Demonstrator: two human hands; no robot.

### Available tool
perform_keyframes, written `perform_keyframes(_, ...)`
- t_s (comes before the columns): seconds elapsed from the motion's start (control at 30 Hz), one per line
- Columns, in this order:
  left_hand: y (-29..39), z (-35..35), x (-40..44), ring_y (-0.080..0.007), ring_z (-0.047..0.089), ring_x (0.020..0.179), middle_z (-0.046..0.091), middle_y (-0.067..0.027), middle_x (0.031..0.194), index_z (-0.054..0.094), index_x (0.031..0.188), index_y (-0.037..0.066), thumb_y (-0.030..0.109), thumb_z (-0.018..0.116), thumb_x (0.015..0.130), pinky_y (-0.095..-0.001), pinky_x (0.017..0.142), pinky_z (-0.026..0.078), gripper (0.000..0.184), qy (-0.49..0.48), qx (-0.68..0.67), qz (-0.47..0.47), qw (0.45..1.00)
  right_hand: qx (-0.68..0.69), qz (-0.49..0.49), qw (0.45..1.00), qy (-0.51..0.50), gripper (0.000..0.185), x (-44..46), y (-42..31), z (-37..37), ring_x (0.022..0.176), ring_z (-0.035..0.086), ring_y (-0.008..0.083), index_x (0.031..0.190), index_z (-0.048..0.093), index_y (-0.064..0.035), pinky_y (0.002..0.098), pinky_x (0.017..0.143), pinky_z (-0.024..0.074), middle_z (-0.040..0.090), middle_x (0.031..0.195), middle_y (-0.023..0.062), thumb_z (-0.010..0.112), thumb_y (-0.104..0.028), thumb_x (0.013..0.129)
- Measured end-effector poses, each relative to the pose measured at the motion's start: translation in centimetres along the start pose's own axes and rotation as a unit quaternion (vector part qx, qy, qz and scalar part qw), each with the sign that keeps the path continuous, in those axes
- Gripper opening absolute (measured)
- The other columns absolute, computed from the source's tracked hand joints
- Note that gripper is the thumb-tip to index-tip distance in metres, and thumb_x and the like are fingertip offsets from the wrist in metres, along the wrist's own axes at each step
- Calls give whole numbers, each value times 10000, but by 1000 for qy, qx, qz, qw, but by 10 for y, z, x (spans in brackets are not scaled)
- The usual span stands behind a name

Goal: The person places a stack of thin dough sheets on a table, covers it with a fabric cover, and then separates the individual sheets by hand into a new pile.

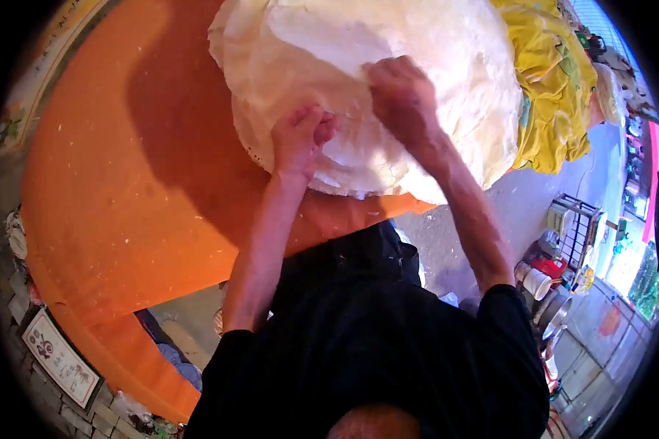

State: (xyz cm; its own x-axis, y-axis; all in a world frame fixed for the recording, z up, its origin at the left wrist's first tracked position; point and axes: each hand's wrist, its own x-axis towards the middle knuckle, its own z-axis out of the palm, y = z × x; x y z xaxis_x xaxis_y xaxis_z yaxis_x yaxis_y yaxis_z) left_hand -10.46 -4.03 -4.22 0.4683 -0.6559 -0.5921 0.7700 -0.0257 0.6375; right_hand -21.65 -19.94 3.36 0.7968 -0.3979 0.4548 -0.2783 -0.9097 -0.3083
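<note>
A large, round stack of thin, whitish sheets like flatbread (447, 80) lies at the top middle, its layered edge ragged and wrinkled. Over its left part, my left hand (300, 139) is closed, thumb and fingers drawn together. My right hand (404, 91) is also closed above the middle of the stack, knuckles up and fingers curled under. Whatever either hand pinches, if anything, is hidden. A shadow falls across the sheets around both hands.
The stack rests on an orange-covered table (124, 219) dotted with white specks. Yellow cloth (545, 88) lies beside the stack on the right. At lower right are a wire rack (580, 219), a white bucket (534, 282) and a metal pan (555, 314). A framed sign (60, 357) stands lower left.
</note>
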Motion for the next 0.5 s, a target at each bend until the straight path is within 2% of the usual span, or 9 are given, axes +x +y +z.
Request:
perform_keyframes(0.03, 1, 4, 1, -194, 676, 718, 674, -145, 932, 559, 1091, 0, 100, 597, 925, -268, 614, 570, 197, -1, -16, 11, 1000, -45, 10, 996, -76, 229, -9, -3, 15, 866, 603, 309, 934, 661, -70, 414, 713, 503, 642, 895, 90, 616, -8, 718)
perform_keyframes(0.07, 2, 7, 0, -194, 678, 734, 674, -145, 941, 565, 1086, 0, 99, 593, 926, -267, 618, 570, 191, 3, -31, 1, 1000, -66, 24, 992, -104, 257, -21, -5, 29, 930, 598, 301, 972, 662, -74, 420, 757, 496, 650, 967, 93, 613, -13, 727)
perform_keyframes(0.13, 4, 9, -5, -194, 683, 765, 674, -144, 958, 575, 1078, -1, 97, 586, 928, -263, 625, 569, 179, 17, -63, -20, 998, -76, -7, 996, -45, 283, -31, -4, 34, 975, 589, 305, 1012, 660, -71, 415, 777, 496, 647, 1024, 108, 616, -14, 738)
perform_keyframes(0.23, 10, 17, -6, -197, 687, 723, 680, -128, 887, 604, 999, 20, 105, 586, 923, -271, 611, 575, 116, 3, -111, -43, 993, -34, 28, 995, -86, 302, -22, 3, 27, 1017, 576, 314, 1045, 653, -68, 422, 822, 483, 633, 1081, 109, 622, -20, 748)
perform_keyframes(0.33, 11, 25, -1, -181, 669, 631, 673, -104, 781, 610, 898, 44, 129, 605, 908, -248, 508, 526, 86, -26, 1, -76, 997, -22, 32, 991, -127, 319, -16, 1, 27, 1073, 556, 328, 1074, 643, -69, 439, 867, 466, 607, 1150, 111, 653, -57, 755)
perform_keyframes(0.43, 9, 24, 7, -154, 591, 526, 640, -71, 717, 601, 888, 55, 153, 599, 909, -229, 443, 420, 100, -26, 97, -90, 991, -39, -42, 997, -45, 337, -36, -4, 27, 1058, 533, 320, 1077, 615, -66, 424, 865, 442, 580, 1128, 98, 646, -96, 743)
perform_keyframes(0.5, 13, 28, 8, -130, 528, 490, 608, -45, 688, 600, 870, 67, 170, 611, 907, -227, 422, 352, 110, 1, 94, -66, 993, -40, -40, 998, -35, 347, -39, -6, 26, 1074, 527, 331, 1082, 597, -69, 440, 884, 433, 570, 1138, 102, 656, -115, 743)
